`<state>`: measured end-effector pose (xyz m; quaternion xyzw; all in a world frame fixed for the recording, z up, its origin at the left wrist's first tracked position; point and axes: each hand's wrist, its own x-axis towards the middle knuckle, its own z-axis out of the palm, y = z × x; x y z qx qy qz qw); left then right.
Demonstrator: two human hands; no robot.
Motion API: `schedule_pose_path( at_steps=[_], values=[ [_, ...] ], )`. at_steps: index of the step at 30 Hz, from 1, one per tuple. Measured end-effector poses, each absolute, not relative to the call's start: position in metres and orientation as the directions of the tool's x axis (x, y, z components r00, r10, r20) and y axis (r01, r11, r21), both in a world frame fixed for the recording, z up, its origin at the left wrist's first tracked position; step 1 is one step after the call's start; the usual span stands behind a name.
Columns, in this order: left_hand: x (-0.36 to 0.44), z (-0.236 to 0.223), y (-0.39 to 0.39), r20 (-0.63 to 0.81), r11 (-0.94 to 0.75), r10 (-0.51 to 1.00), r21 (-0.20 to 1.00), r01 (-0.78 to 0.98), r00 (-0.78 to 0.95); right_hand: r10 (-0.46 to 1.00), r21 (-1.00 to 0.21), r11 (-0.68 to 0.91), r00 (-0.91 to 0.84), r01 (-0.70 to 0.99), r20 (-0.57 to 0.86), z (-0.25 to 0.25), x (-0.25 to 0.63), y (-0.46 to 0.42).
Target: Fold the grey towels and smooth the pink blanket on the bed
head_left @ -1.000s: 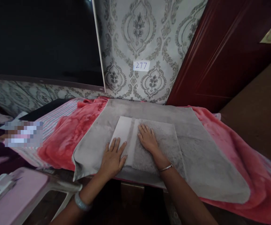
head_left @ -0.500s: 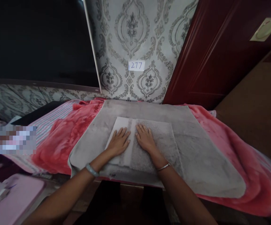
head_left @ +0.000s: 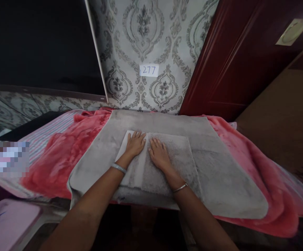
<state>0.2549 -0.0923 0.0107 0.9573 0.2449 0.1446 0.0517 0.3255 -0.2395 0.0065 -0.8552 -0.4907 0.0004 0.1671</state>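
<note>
A folded grey towel [head_left: 179, 162] lies flat, with a paler left part and a light band running along it. Beneath it spreads a larger grey plush cloth [head_left: 224, 181]. My left hand [head_left: 135, 143] rests on the towel's pale left part near its far edge, fingers spread. On the darker side, close to the light band, my right hand [head_left: 159, 153] lies flat with its fingers out. Both palms press down on the towel and neither hand grips anything.
A red plush blanket [head_left: 282, 195] sticks out around the grey cloth, over striped fabric [head_left: 45, 130]. Behind stand a dark television [head_left: 41, 45], a patterned wall with a paper label [head_left: 149, 70] and a dark red door [head_left: 214, 66]. A pink stool [head_left: 17, 219] is at lower left.
My left hand has slid from the towel's near left side toward its far edge. My right hand stays in nearly the same place on the towel. The view has shifted slightly to the right.
</note>
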Motion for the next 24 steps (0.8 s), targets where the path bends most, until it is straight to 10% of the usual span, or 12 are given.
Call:
schedule_pose_path(
  at_steps=[24],
  values=[
    [0.253, 0.005, -0.081, 0.388, -0.873, 0.488, 0.188, 0.451, 0.782, 0.841, -0.243, -0.464, 0.51, 0.852, 0.181, 0.015, 0.353, -0.192]
  ],
)
